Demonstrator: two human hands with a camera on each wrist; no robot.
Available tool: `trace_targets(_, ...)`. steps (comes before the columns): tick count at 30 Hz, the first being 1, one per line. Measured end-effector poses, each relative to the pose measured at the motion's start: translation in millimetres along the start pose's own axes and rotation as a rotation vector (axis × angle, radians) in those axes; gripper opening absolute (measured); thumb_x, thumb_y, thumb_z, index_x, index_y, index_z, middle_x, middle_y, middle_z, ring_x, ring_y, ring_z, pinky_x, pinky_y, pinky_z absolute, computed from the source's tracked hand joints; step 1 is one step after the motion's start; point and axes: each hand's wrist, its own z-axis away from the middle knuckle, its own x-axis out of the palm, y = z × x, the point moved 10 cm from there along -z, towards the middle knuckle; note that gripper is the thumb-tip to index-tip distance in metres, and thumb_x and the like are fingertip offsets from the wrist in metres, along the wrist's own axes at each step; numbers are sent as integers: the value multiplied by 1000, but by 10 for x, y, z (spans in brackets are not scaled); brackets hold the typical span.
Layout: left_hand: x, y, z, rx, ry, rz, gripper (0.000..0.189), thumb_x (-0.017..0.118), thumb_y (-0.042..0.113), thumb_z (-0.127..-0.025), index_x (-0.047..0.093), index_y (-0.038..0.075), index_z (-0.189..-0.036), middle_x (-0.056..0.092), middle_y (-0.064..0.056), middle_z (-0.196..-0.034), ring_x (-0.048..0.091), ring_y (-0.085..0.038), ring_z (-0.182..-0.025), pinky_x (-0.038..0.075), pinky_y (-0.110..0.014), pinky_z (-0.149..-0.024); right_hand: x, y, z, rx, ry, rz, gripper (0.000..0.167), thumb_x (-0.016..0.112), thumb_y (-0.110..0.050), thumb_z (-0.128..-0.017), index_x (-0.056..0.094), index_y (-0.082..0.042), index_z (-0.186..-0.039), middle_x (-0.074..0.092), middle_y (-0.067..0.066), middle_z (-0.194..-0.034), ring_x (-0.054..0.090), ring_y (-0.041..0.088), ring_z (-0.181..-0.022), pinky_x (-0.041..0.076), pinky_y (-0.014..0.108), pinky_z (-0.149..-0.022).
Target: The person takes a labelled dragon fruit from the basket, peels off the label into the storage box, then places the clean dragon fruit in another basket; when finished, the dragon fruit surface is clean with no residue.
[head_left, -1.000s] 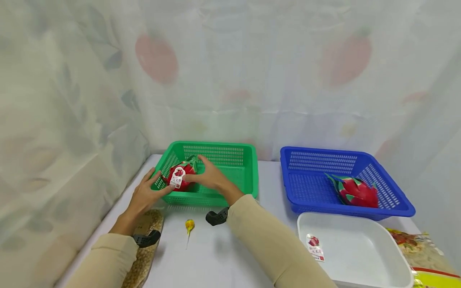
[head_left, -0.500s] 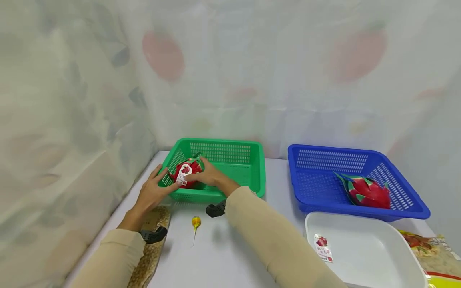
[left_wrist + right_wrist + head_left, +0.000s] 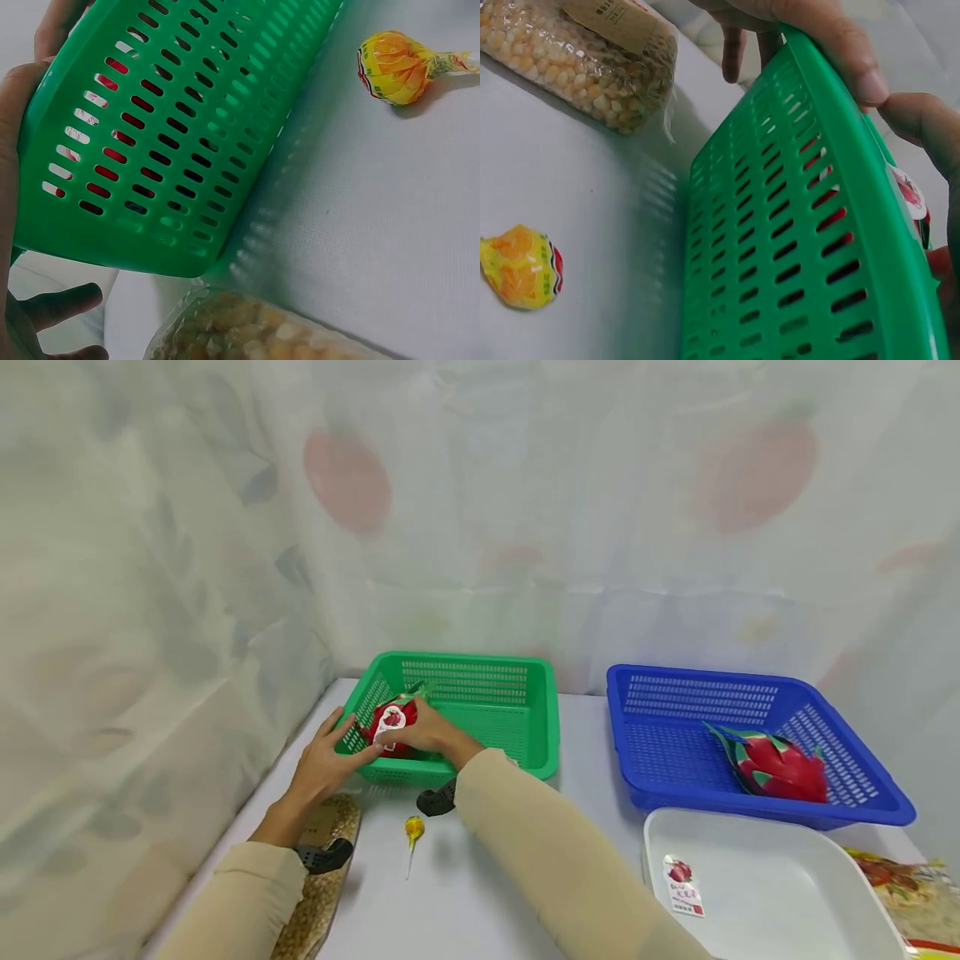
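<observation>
A red dragon fruit [image 3: 409,713] with green leafy tips lies in the left end of the green basket [image 3: 553,718]. It bears a white label [image 3: 392,718]. My right hand [image 3: 435,727] bends round the fruit's right side, its thumb over the label's lower part. My left hand [image 3: 324,768] is spread at the basket's left front corner, with the thumb reaching over the front rim towards the label. In the right wrist view, both thumbs nearly meet at the basket rim. The basket wall [image 3: 150,202] hides most of the fruit in the left wrist view.
A yellow-wrapped lollipop [image 3: 414,829] lies in front of the basket. A bag of corn kernels [image 3: 322,881] sits under my left forearm. To the right stand a blue basket [image 3: 660,752] with another dragon fruit [image 3: 783,764], a white tray [image 3: 772,885] bearing a label, and a food packet [image 3: 907,885].
My right hand's fingers have drawn in from the leafy top towards the thumb on the label. My left hand keeps its place at the corner. The whole view has shifted slightly.
</observation>
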Motion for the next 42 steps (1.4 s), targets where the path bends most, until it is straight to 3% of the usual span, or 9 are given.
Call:
trace_targets(10,71,41,5,15,-1,23,92,63,60,-84,29,8,-152,11,-9,-160,17,-47,-139,21,-68,-102,-8,11,-13,-20,29,7,88,78,-36,-81,28,-4,-146,52,9,-118,56,24,-104,48,37,-87)
trace_targets(17,124,82,39,22,-23,62,91,64,58,-85,29,9,-152,10,-6,-160,14,-44,-140,21,-67,-102,-38,89,16,80,112,128,105,78,-50,-76,19,-4,-150,54,14,-118,55,31,-105,48,43,-85)
trace_targets(23,111,98,39,17,-17,76,91,64,59,-84,30,11,-152,9,-2,-160,13,-43,-141,21,-68,-102,-82,91,46,144,180,177,104,78,-49,-77,19,-5,-150,52,19,-124,53,36,-111,47,47,-88)
trace_targets(28,75,68,42,2,-14,69,91,65,60,-84,30,12,-152,9,-2,-160,15,-43,-141,20,-67,-102,-151,111,45,160,236,104,98,83,-41,-74,29,-9,-148,54,15,-117,56,31,-101,52,41,-76)
trace_targets(33,-14,-1,33,-15,-9,51,92,65,61,-83,30,11,-152,9,-2,-160,15,-44,-140,20,-68,-102,-231,38,70,97,261,-18,88,86,-30,-71,39,-13,-143,55,10,-113,55,27,-98,55,38,-69)
trace_targets(42,-7,-9,-16,-5,-39,35,94,63,62,-84,26,9,-153,7,-7,-161,14,-48,-139,19,-69,-101,-603,-123,434,-3,293,-223,89,83,-24,-74,35,-24,-149,52,5,-126,51,26,-110,56,41,-72)
